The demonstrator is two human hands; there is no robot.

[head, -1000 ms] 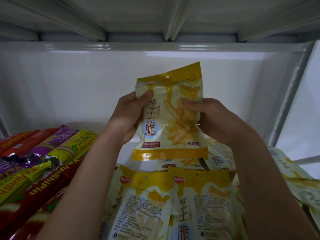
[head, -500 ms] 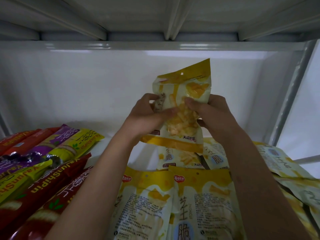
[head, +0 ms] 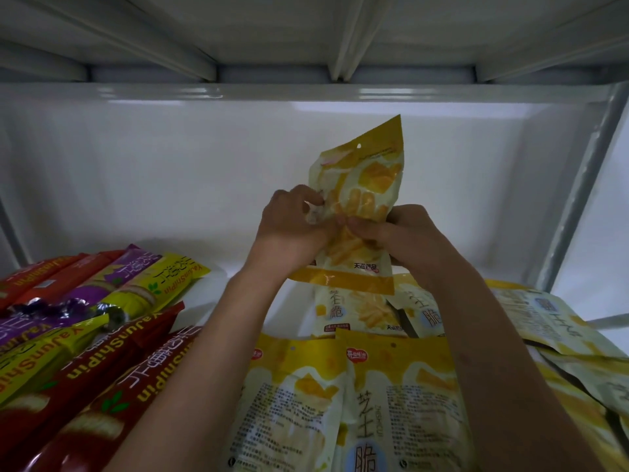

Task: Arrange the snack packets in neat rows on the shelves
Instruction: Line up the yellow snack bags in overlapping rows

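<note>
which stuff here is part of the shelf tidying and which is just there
In the job:
held yellow packet, gripped by left hand and right hand
loose yellow packets
long red, purple and yellow packets

Just there:
shelf above
metal upright

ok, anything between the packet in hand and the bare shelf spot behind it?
Nothing visible. Both hands, left hand and right hand, grip the yellow packet above the shelf. The bare white shelf floor left of the lying yellow packets looks open, though the arms hide part of it.
</note>
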